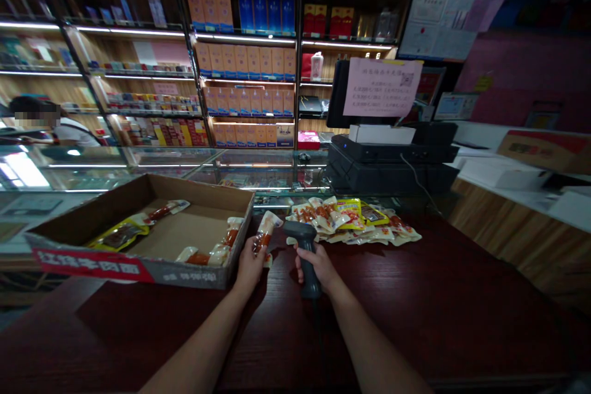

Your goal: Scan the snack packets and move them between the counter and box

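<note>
- On the dark worktop (392, 320), a right hand (319, 268) wraps the handle of a grey handheld scanner (305, 236), its head pointing toward 10 o'clock; whether the trigger is pressed cannot be told.
- At the scanner's 9 o'clock, a left hand (250, 266) grasps a snack packet (266, 233), its upper end clear of the fingers. Glare or creases in the glossy wrapper could spoil a reading; a loose pinch could let it slip.
- At the left hand's 9 o'clock, a shallow cardboard box (184, 275) holds more packets. Its wall stands just beside the hand, so a knock could shift it.
- At the scanner's 2 o'clock lies a heap of packets (351, 221), some yellow. Loosely piled, it could slide if the nearby scanner bumps it.
- Beyond, at 1 o'clock, a monitor (338, 98) bears a pink notice (382, 89).
- At far 10 o'clock, a person (76, 133) appears near lit shelves (249, 79).
</note>
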Demonstrator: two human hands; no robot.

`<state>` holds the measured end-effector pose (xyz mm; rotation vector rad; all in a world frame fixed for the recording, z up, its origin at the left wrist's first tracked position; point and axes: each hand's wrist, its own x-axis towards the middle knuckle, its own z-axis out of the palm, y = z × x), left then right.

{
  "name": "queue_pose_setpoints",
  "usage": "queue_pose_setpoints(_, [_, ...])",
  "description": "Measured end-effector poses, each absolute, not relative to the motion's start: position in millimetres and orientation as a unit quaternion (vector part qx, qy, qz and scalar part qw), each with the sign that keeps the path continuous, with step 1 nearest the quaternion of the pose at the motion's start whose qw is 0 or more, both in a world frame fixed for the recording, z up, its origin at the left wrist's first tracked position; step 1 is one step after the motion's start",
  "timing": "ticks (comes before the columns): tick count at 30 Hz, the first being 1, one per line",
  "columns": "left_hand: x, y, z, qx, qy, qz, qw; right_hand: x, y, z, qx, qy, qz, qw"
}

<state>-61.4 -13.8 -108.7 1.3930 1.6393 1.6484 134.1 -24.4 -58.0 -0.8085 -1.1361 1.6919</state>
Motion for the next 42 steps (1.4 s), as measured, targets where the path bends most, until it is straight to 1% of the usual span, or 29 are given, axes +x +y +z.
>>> queue_pose_setpoints(16, [-56.0,-19.1,-95.2,0.472,0.580,0.616,0.248,133.3,-27.6,-53.2,-0.321,-0.456,0.689,0.463])
queue_pose_setpoints(23, [-55.3,-18.2,-94.3,0.455,0.575,0.621,0.278,133.2,-27.2,-53.0,-0.320,-0.452,0.695,0.459])
queue_pose_setpoints(25, [-55.4,-17.5,-91.7,0.427,0.572,0.631,0.304,133.2,-26.9,-51.6,-0.329,-0.446,0.693,0.462])
queue_pose_setpoints(30, [-40.6,-13.8,-72.4,0.358,0.513,0.655,0.424,142.8,-25.9,-34.7,-0.357,-0.424,0.660,0.507])
queue_pose_setpoints(36, [12.9,12.1,-28.3,0.346,0.422,0.655,0.523,190.5,-26.8,-6.9,-0.371,-0.418,0.625,0.546])
queue_pose_setpoints(39, [44.1,32.8,-9.1,0.366,0.416,0.644,0.527,219.6,-30.0,-0.2,-0.383,-0.402,0.602,0.573])
queue_pose_setpoints(42, [71.4,52.2,1.6,0.419,0.450,0.625,0.480,241.5,-36.2,4.5,-0.393,-0.381,0.579,0.604])
